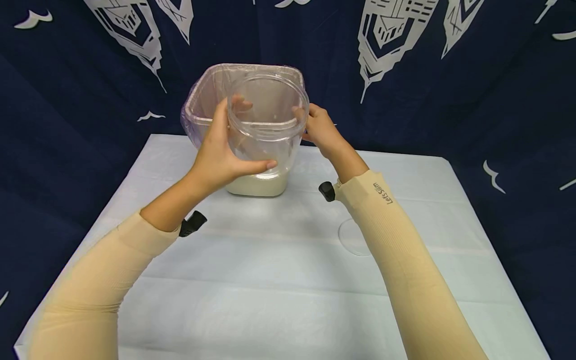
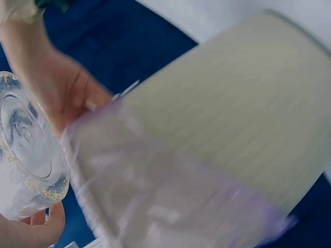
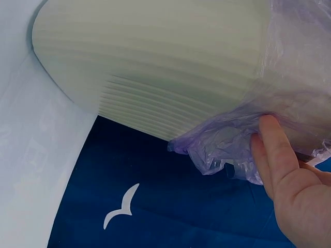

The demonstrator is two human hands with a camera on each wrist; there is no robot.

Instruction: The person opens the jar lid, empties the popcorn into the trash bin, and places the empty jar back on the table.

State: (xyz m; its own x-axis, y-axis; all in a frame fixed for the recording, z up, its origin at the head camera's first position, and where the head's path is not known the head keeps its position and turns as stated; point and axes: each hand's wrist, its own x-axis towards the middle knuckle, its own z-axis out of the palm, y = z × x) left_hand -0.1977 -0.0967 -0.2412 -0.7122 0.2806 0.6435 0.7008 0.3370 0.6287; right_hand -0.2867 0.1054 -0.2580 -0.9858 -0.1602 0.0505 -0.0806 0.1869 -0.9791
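A clear plastic jar (image 1: 270, 142) with its round mouth uncovered is in my left hand (image 1: 216, 152), fingers and thumb spread round its side. It overlaps the front of a pale trash bin (image 1: 256, 187) in the head view. Yellowish crumbs (image 2: 49, 194) cling round the jar's base in the left wrist view. My right hand (image 1: 323, 130) grips the bin's right rim, over a thin purple bag (image 3: 222, 142) that lines the bin. In the right wrist view its fingers (image 3: 279, 147) press the bag's loose edge from outside.
A clear round lid (image 1: 340, 241) lies on the white-covered table (image 1: 252, 310), partly behind my right forearm. The bin stands at the table's back edge, close to a dark blue curtain (image 1: 315, 55) with white prints.
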